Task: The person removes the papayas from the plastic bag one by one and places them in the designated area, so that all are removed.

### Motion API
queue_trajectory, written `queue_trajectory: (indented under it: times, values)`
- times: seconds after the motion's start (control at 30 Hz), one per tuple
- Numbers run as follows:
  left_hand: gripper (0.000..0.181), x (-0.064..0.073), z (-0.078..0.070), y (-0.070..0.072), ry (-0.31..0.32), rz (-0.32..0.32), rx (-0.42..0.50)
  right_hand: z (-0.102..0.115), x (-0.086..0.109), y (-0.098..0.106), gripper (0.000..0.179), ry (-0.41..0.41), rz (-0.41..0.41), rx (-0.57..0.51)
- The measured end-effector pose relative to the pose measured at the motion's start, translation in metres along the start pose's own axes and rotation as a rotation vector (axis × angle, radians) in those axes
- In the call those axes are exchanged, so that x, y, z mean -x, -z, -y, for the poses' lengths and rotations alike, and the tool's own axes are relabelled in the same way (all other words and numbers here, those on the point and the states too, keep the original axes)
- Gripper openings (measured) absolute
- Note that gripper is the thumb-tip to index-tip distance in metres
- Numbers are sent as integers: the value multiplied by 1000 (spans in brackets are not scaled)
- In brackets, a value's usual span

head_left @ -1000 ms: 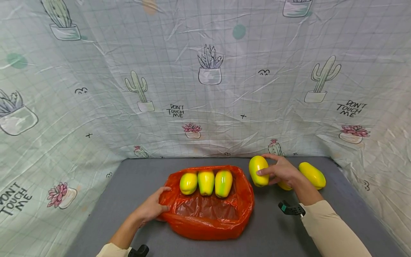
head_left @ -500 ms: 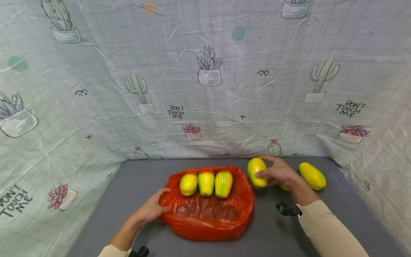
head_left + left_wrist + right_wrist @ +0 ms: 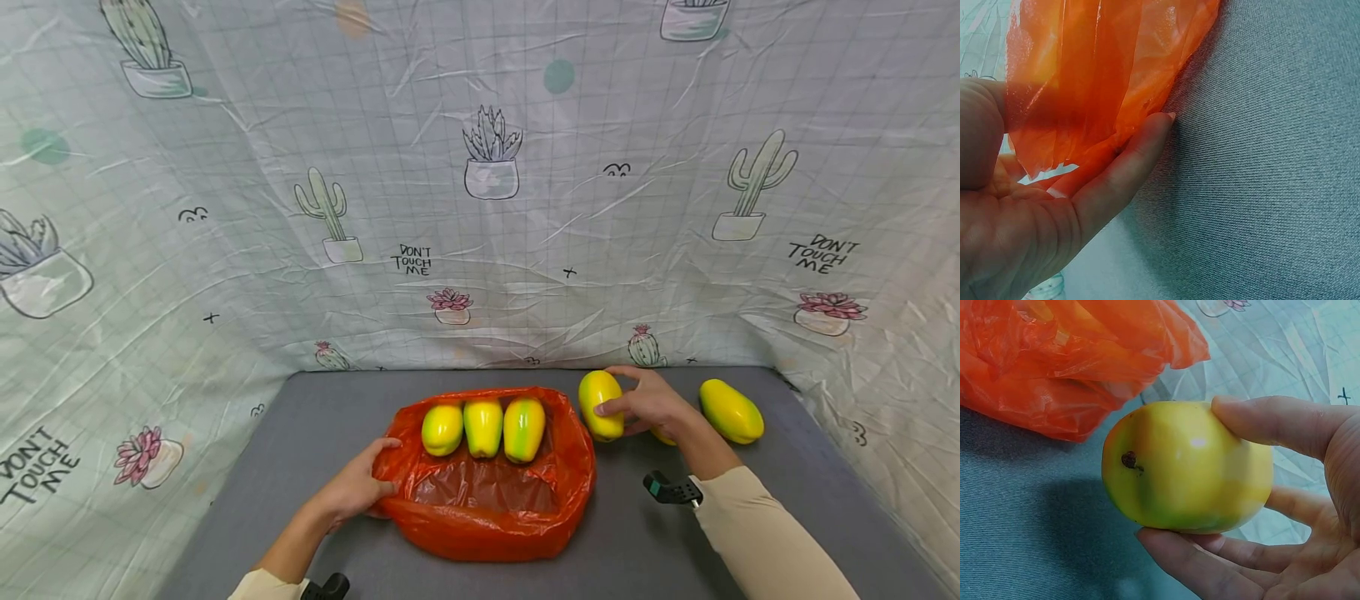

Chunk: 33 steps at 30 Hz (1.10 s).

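A red plastic bag (image 3: 491,533) lies with its mouth wide on the grey table. Inside, three yellow-green papayas (image 3: 483,427) stand side by side along its back. The left hand (image 3: 356,485) grips the bag's left rim; in the left wrist view its thumb and fingers (image 3: 1125,172) lie around the thin orange-looking plastic. Just right of the bag, the right hand (image 3: 651,403) holds another papaya (image 3: 1179,469) between thumb and fingers, clear of the bag's rim. The stem end of this papaya faces left in the right wrist view.
One more papaya (image 3: 731,411) lies at the table's right back. A further papaya (image 3: 663,437) is mostly hidden under the right hand. A printed cactus sheet (image 3: 491,250) rises behind and beside the grey table (image 3: 300,433).
The right hand has come slightly left and down with the papaya, nearer to the bag, then stayed almost still. The left hand and the bag look unchanged.
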<state>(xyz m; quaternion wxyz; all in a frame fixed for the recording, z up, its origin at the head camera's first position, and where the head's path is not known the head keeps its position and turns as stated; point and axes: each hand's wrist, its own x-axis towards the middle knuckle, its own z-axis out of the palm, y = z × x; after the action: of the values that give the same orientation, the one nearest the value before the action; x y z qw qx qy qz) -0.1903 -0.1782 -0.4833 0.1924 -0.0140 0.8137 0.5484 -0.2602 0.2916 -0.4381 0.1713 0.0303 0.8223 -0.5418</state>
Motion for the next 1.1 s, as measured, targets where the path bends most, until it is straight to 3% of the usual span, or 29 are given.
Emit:
queue_trajectory:
  times: [1.1]
  values:
    - [68,2,-2,-1,8,4,-13,-7,-9,-9,91,-36,-18,44]
